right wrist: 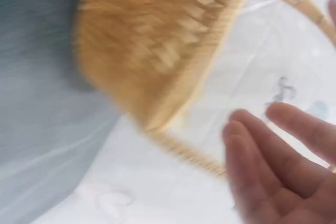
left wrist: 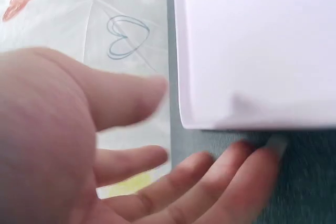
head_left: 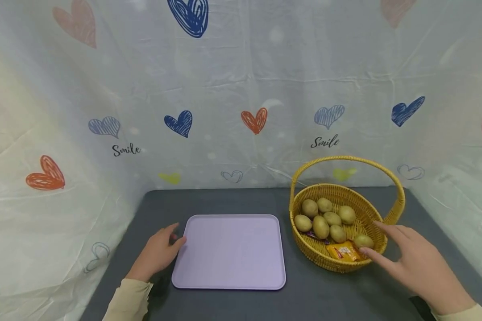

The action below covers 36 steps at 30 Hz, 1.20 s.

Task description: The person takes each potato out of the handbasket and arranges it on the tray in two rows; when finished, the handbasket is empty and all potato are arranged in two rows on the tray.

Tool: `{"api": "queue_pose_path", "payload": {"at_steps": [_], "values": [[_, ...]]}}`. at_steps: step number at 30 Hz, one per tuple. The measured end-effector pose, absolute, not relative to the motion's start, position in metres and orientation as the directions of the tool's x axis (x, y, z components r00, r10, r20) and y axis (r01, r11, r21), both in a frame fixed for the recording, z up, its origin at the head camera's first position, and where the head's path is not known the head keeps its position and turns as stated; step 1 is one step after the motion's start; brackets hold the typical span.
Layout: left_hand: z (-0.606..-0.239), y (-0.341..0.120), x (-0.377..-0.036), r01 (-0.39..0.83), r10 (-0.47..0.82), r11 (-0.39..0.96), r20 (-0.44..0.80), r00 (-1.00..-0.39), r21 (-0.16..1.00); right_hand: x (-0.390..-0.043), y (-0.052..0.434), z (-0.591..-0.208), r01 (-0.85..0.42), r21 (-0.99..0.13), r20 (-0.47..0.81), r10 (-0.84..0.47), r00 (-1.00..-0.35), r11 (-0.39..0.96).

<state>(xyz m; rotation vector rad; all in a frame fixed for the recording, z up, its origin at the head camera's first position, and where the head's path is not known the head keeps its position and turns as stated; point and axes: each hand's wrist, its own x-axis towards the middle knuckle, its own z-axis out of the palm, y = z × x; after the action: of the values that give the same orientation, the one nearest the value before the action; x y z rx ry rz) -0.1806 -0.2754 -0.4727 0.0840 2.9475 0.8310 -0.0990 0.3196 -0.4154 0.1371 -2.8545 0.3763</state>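
Head view shows our right hand (head_left: 419, 258), fingers spread and holding nothing, reaching the wicker basket's (head_left: 337, 263) near rim beside a potato (head_left: 363, 241), our relaxed left hand (head_left: 158, 254) touching the lilac tray (head_left: 230, 252); we advise a full wrap on the potato.

The tray (head_left: 230, 254) is pale purple and plain. The basket (head_left: 347, 263) is woven and golden yellow. The potatoes (head_left: 321, 226) in it are yellow-brown, beside an orange packet (head_left: 344, 251). The table (head_left: 329, 296) is dark grey. The sheet (head_left: 241, 89) behind is white with blue, orange and yellow hearts and black "Smile" words
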Motion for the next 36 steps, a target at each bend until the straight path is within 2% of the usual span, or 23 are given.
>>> {"api": "queue_pose_path", "payload": {"at_steps": [5, 11, 19, 26, 36], "values": [[-0.480, -0.276, -0.188, -0.050, 0.053, 0.809, -0.157, -0.986, 0.586, -0.121, 0.300, -0.399, -0.293, -0.244, 0.302, -0.214, -0.929, 0.924], [-0.485, -0.282, -0.191, -0.107, 0.027, 0.732, -0.186, -0.982, 0.672, -0.160, 0.275, -0.395, -0.414, -0.272, 0.213, -0.365, -0.906, 0.869], [-0.485, -0.282, -0.197, -0.153, 0.019, 0.686, -0.227, -0.974, 0.711, -0.198, 0.257, -0.401, -0.440, -0.320, 0.082, -0.438, -0.895, 0.839], [-0.485, -0.283, -0.202, -0.178, 0.039, 0.659, -0.269, -0.962, 0.731, -0.214, 0.249, -0.411, -0.429, -0.349, -0.025, -0.466, -0.884, 0.833], [-0.486, -0.288, -0.206, -0.176, 0.086, 0.609, -0.285, -0.954, 0.773, -0.218, 0.240, -0.414, -0.438, -0.265, -0.021, -0.459, -0.888, 0.859]]}}
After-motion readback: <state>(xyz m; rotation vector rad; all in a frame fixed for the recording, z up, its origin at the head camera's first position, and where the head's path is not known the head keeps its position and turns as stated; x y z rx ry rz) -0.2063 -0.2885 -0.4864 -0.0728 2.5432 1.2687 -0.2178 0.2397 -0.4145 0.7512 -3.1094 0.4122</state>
